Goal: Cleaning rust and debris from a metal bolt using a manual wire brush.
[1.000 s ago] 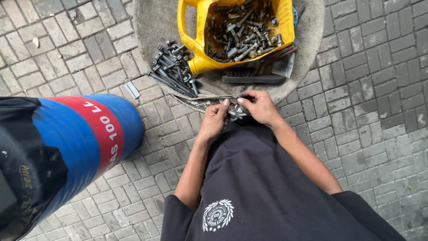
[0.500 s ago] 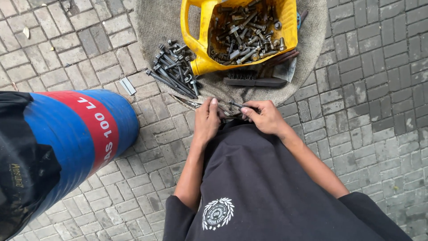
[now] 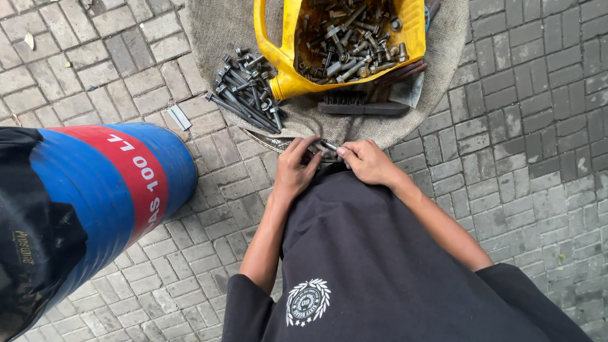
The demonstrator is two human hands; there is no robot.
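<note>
Found small bolt (image 3: pixel 328 147) held low over the edge of the burlap cloth (image 3: pixel 221 38), just in front of the dark shirt. Noted right hand (image 3: pixel 368 162) closed, thumb and forefinger pinching one end. Noted left hand (image 3: pixel 292 168) curled, fingertips (image 3: pixel 311 144) closed on the other end; exact contact partly hidden. Judged advisable: kept the piece level, gripped near both ends, turned with fingertips only, worked above the cloth to catch a drop. Recorded bolt lying between the two sets of fingertips, well short of the loose bolts (image 3: pixel 248 92) and yellow jug (image 3: pixel 278 69).
</note>
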